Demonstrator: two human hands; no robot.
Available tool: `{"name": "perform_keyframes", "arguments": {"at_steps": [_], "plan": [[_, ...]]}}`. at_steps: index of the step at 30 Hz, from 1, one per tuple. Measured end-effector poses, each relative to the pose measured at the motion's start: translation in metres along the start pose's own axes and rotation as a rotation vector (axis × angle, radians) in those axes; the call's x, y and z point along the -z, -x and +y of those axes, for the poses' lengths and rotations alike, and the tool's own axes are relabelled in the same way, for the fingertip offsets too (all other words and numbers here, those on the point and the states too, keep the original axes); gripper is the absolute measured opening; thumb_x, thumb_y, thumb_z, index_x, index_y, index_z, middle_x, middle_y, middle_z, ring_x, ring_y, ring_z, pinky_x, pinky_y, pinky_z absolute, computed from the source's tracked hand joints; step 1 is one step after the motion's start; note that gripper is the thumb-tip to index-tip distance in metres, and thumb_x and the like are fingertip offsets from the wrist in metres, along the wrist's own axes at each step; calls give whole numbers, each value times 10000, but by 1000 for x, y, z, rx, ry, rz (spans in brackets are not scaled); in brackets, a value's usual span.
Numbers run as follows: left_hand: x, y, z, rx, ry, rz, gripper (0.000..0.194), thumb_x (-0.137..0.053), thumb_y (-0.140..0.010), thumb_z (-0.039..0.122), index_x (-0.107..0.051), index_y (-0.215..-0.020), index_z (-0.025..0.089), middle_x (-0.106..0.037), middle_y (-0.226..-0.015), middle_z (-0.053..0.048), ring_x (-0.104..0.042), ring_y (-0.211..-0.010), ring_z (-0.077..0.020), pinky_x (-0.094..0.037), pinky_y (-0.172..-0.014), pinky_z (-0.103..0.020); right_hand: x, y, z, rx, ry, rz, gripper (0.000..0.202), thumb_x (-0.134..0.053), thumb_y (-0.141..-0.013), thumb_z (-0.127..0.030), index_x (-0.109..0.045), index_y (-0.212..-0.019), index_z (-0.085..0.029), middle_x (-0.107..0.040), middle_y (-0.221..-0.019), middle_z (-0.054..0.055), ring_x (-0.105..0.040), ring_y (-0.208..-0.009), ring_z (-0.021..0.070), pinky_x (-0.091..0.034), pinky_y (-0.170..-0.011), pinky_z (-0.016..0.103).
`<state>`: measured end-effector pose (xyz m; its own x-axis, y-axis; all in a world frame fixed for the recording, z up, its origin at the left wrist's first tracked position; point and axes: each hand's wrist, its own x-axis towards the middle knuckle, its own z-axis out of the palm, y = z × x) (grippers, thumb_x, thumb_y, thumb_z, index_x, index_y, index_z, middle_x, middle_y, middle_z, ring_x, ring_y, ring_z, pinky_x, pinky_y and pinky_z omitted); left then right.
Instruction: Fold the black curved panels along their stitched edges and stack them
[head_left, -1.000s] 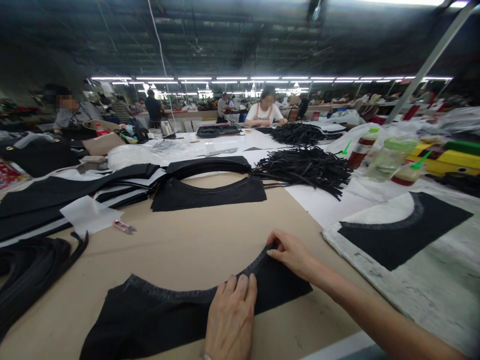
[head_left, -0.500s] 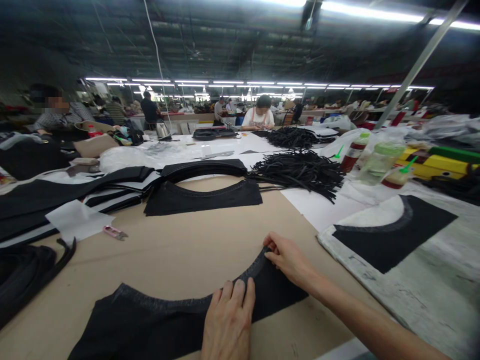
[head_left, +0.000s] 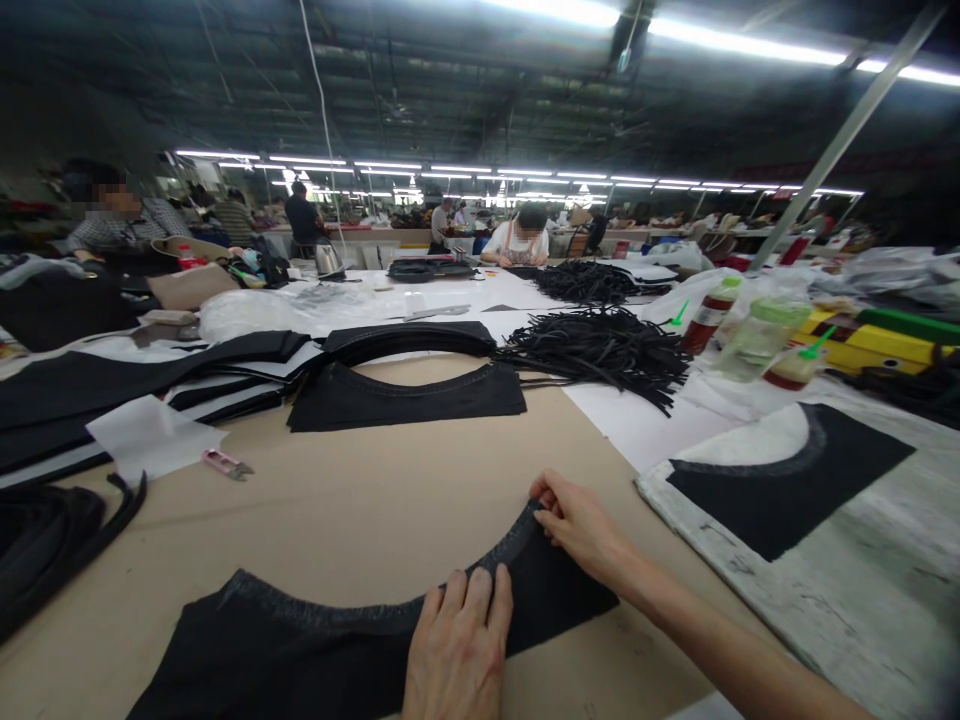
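Two bare hands on one curved black cloth (head_left: 300, 650), which lies on the tan tabletop (head_left: 360, 510), bottom center. Left hand (head_left: 459, 640): palm down, pressed flat, fingers slightly spread, fingertips at the curved edge. Right hand (head_left: 574, 520): thumb and fingers together, pinching the cloth's upper right tip at that same edge.

Surface, left to right: coiled black strips (head_left: 52, 525), a stack of black pieces (head_left: 142, 385) with white layers between, white paper (head_left: 154, 440) leaning onto that stack, pink snips (head_left: 227, 465) just beside the paper, blades pointing right. Then a pile of cut black pieces (head_left: 405, 400) with curved top edges, a tangled heap of black straps (head_left: 607, 355), and a pale stained slab (head_left: 862, 560) with another black piece (head_left: 802, 485) on it.

Room: person in checked shirt (head_left: 112, 220) at far left, person in white top (head_left: 517, 238) across the table, rows of lit ceiling tubes behind.

Containers: metal kettle (head_left: 328, 262), contents hidden; green-capped bottle (head_left: 709, 318) of dark red liquid; clear jar (head_left: 757, 345), contents unclear; small green-nozzled bottle (head_left: 791, 372), reddish-brown liquid low inside; yellow box (head_left: 877, 345), inside hidden.
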<state>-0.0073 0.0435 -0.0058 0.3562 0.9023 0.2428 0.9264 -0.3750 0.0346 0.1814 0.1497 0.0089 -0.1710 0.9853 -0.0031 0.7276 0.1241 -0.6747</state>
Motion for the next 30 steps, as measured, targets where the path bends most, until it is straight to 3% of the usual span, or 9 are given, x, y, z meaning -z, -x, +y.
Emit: {"name": "perform_keyframes", "arguments": {"at_steps": [5, 18, 22, 28, 30], "plan": [[1, 0, 1, -3, -3, -46, 559, -463, -794, 20, -506, -1308, 233, -610, -1128, -74, -528, -999, -229, -409, -838, -357, -1, -1, -4, -14, 25, -2, 227, -465, -721, -31, -491, -856, -211, -517, -659, -53, -504, -590, 103, -329, -547, 224], [-3, 0, 2, 17, 26, -2, 461, -498, -835, 108, -538, -1273, 247, -622, -1099, -63, -523, -997, -220, -387, -838, -346, 1, 1, -10, -78, 122, 20, 120, -534, -733, -89, -503, -761, -202, -553, -618, -36, -538, -603, 133, -354, -566, 238], [0, -2, 1, 22, 58, -26, 447, -499, -847, 121, -525, -1277, 241, -613, -1107, -73, -523, -1004, -222, -395, -839, -355, -1, 5, -10, -20, 156, 29, 93, -508, -775, -136, -543, -723, -205, -598, -685, -7, -563, -659, 147, -395, -632, 257], [19, -7, 1, -11, 117, -111, 387, -458, -903, 207, -479, -1289, 179, -598, -1089, -81, -529, -961, -229, -434, -799, -376, 1, 6, -2, 56, 209, 1, 120, -455, -819, -223, -550, -747, -213, -603, -726, 32, -572, -673, 197, -418, -647, 326], [23, -8, 1, -17, 135, -106, 360, -437, -913, 191, -481, -1268, 149, -601, -1057, -79, -526, -940, -215, -440, -781, -355, -1, 9, -6, 154, 231, 78, 137, -439, -844, -270, -566, -826, -222, -616, -845, 55, -590, -745, 215, -440, -683, 349]]}}
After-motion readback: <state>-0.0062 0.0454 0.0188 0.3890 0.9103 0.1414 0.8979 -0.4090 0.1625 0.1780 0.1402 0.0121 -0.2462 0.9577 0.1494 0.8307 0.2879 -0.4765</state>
